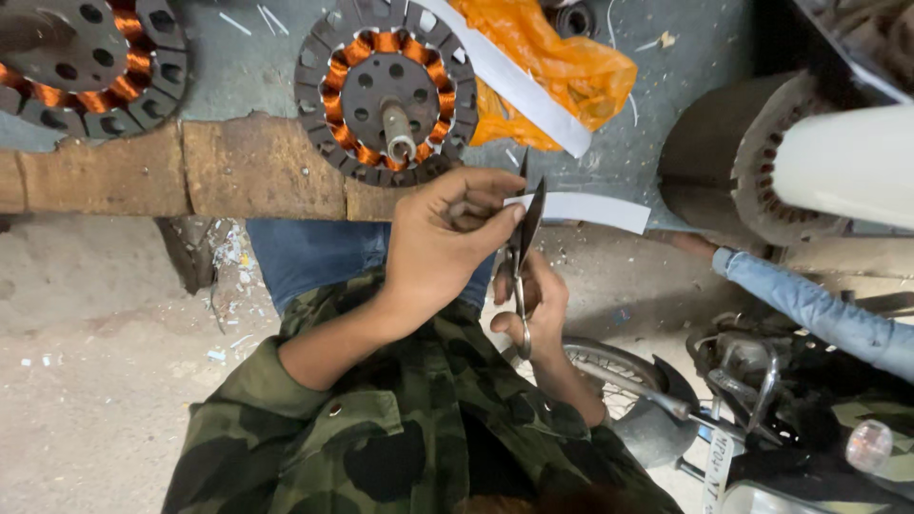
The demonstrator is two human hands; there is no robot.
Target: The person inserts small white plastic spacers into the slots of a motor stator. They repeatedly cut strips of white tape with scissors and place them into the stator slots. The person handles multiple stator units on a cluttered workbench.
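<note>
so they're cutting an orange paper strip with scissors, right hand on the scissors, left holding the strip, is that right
Not quite: the strip is white, not orange; the orange thing is a bag on the bench. The head view shows the right hand on the scissors and the left hand holding the strip.

This is a motor repair workshop, open to the street. Motor cores wound with copper wire (386,90) lie on a worn, chipped workbench (190,171), a large motor housing (733,157) sits nearby, and a motorbike (743,409) stands on the dusty concrete floor (95,381).
</note>
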